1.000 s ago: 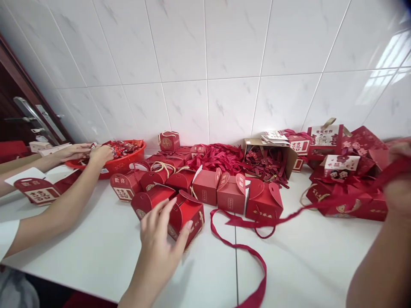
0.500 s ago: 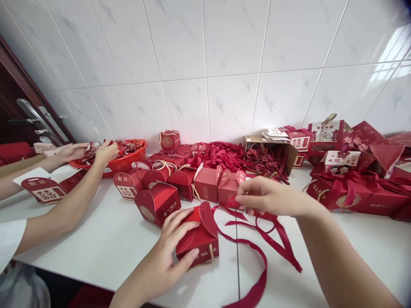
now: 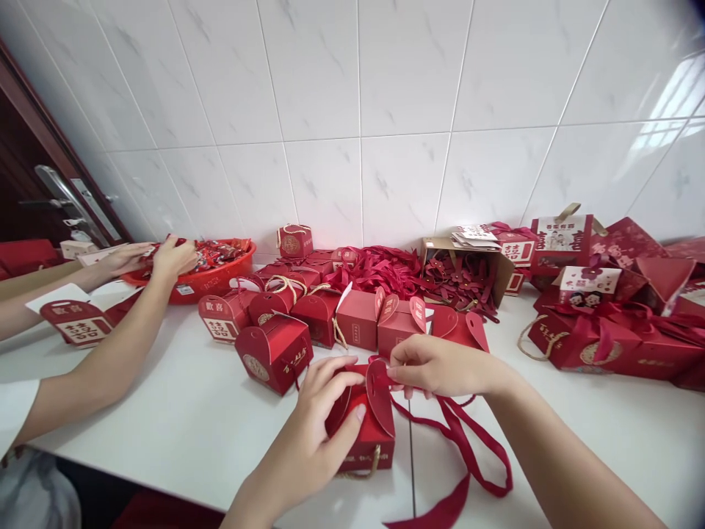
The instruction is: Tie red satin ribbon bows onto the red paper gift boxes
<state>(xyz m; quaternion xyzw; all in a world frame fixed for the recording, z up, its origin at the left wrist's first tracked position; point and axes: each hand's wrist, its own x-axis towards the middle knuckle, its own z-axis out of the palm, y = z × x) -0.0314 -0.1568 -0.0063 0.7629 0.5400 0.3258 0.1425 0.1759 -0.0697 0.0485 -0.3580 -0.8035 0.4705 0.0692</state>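
A small red gift box point(image 3: 366, 441) with a twine handle stands at the front of the table, its rounded flaps folded up at the top. My left hand point(image 3: 324, 419) wraps around its left side, thumb on the near side and fingers over the top. At the box's right flap, my right hand point(image 3: 440, 367) pinches a dark red ribbon point(image 3: 471, 455) by one end. The rest of the ribbon trails in loops over the table to the right. Close behind my left hand sits another red box point(image 3: 275, 353).
Several red boxes point(image 3: 358, 319) line up behind, with a heap of red ribbons point(image 3: 380, 268) and an open carton point(image 3: 499, 275) by the wall. Decorated boxes point(image 3: 584, 338) stand right. At left, a co-worker's hands point(image 3: 173, 257) are over a red basin point(image 3: 212, 283) of wrapped sweets.
My right hand has brought the ribbon end left and down to the box's flap. The box and my left hand have shifted slightly right in view. The co-worker's nearer hand has moved slightly left.
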